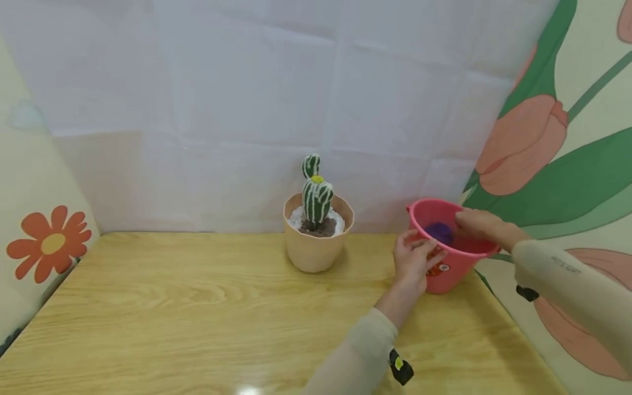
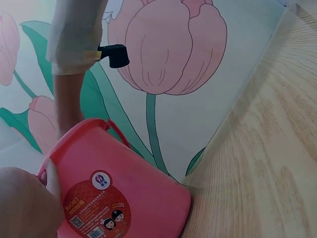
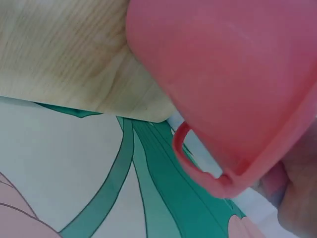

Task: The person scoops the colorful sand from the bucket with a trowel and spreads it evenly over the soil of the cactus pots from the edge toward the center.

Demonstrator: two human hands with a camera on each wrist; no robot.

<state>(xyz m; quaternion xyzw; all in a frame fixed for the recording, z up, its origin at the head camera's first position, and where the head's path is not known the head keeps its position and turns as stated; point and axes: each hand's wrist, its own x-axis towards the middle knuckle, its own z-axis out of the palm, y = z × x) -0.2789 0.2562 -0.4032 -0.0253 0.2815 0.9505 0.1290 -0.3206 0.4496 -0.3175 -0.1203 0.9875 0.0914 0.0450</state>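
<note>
Wooden table (image 1: pixel 197 312) in yellow-brown, its grain running mostly from side to side and a small patch of glare (image 1: pixel 248 390) shining at the bottom of the head view. A peach flowerpot (image 1: pixel 314 253) is standing upright near the far edge, somewhat right of the middle. A pink bucket (image 1: pixel 446 278) is standing well apart from it, near the far right corner; its base is showing only in part, so whether it is sitting quite flat cannot be told. A rounded table corner (image 3: pixel 157 113) is appearing beside the bucket in the right wrist view.
</note>
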